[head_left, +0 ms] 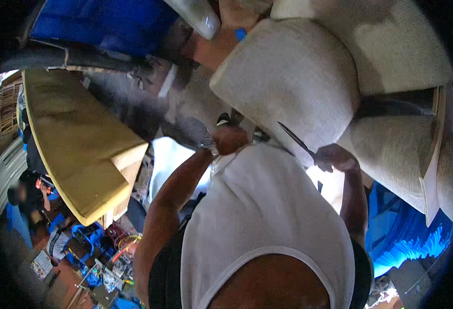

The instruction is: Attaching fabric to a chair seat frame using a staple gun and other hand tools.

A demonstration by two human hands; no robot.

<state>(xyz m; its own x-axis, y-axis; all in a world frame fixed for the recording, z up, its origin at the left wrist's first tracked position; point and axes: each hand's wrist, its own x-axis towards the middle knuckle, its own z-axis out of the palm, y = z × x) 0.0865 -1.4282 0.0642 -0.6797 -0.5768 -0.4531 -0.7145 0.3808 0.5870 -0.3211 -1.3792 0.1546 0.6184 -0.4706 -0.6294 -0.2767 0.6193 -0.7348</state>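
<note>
In my right hand [334,157] is a knife [296,136] with a long, dark, pointed blade. Its handle sits inside my curled fingers, and the tip points away to the upper left. The blade passes in front of a rounded beige upholstered cushion [293,77], part of a sofa-like piece. My left hand [230,140] is closed in front of my white shirt [267,195], with a watch [208,144] on the wrist. What its fingers hold, if anything, cannot be made out. A shoe [223,119] shows just beyond it.
A yellow-brown foam-covered frame [77,139] stands at left. Beige upholstered furniture [391,154] fills the right side. Blue sheeting [103,26] lies at the far left. Bright blue strands [416,252] are at lower right. Other people [56,242] and clutter are at lower left.
</note>
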